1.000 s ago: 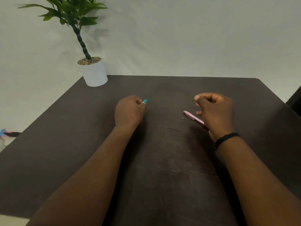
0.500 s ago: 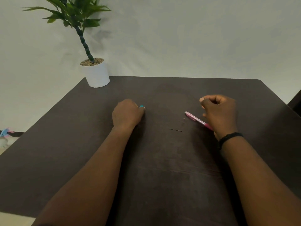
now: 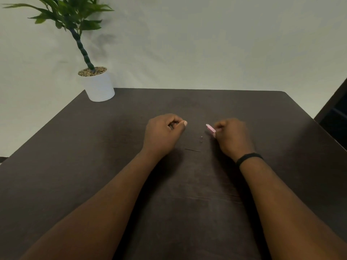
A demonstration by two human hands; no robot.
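Observation:
My left hand rests on the dark table with its fingers curled into a fist; the small teal-tipped piece it was holding is hidden inside. My right hand pinches a pink pen barrel, whose free end points up and to the left. Between the hands a tiny metal spring lies on the table. A thin dark rod lies a little nearer to me. A black band circles my right wrist.
A white pot with a green plant stands on the table's far left corner. A pale wall rises behind the table. A dark piece of furniture shows at the right edge.
Both hands moved toward each other. The teal tip that showed at my left fingers is now out of sight in the fist. The pink barrel rose off the table.

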